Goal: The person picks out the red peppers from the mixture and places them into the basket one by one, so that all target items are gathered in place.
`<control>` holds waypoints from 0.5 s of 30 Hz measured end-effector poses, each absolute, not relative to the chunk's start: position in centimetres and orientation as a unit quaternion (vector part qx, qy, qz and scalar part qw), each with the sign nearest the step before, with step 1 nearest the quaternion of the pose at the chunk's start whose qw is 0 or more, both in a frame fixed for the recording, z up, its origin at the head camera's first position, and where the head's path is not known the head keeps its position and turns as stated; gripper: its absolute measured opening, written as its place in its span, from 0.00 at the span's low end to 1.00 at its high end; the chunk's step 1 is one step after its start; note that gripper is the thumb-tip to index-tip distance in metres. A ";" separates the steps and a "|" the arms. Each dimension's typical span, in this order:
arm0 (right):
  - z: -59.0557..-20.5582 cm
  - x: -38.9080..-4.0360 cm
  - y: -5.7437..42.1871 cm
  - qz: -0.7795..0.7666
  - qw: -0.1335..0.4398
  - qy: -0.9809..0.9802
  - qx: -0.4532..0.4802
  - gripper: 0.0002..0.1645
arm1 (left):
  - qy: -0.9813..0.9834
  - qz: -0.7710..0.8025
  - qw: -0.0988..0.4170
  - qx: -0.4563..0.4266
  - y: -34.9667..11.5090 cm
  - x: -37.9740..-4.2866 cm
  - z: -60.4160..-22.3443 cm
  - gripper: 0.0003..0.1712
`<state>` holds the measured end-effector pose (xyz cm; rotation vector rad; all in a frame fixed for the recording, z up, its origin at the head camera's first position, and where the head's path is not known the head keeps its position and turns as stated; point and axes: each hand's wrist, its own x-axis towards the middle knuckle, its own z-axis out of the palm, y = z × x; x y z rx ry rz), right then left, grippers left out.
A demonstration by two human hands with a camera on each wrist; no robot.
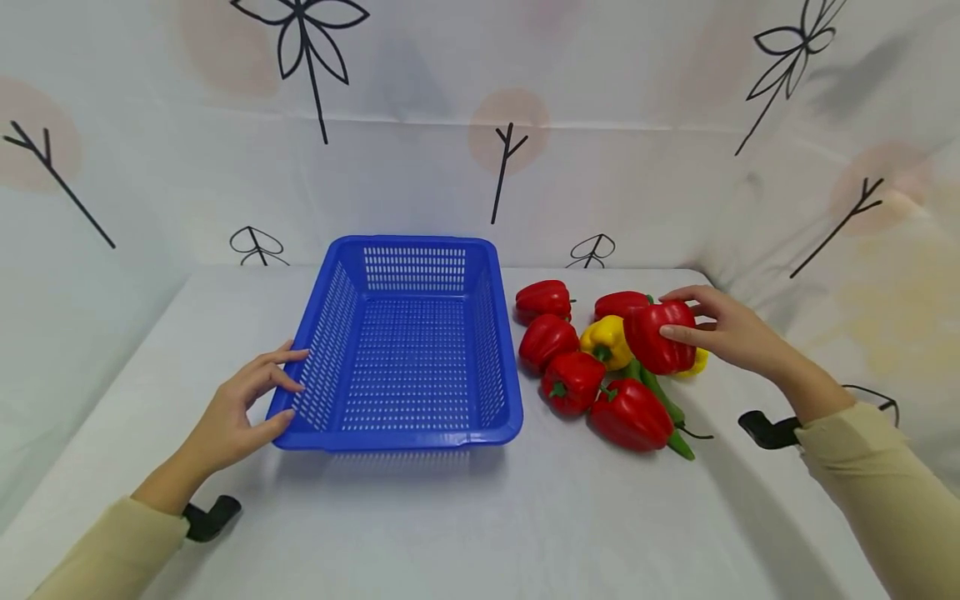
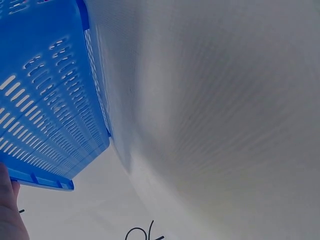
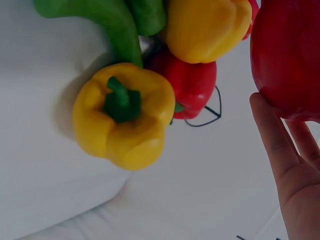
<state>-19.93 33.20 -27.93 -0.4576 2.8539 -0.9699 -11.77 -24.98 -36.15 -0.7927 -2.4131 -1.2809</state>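
A red bell pepper is in my right hand, held above the other peppers between thumb and fingers. The right wrist view shows the same pepper at upper right, apart from a yellow bell pepper below it. My left hand rests with loosely bent fingers on the left rim of a blue plastic basket. Holes run along the basket's side in the left wrist view, where little of the hand shows.
Right of the basket lie several red bell peppers, a yellow bell pepper and long green peppers. A patterned white cloth hangs behind the white table.
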 end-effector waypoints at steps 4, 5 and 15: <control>-27.8 -20.1 32.5 -0.324 0.041 0.931 -0.163 0.33 | -0.838 -0.447 0.147 -0.276 -25.0 -11.9 -36.3 0.21; -27.8 -20.2 32.4 -0.325 0.041 0.930 -0.167 0.32 | -0.838 -0.447 0.146 -0.275 -25.0 -12.0 -36.3 0.21; -27.3 -20.7 31.2 -0.328 0.041 0.927 -0.177 0.32 | -0.839 -0.448 0.145 -0.272 -25.0 -12.0 -36.4 0.21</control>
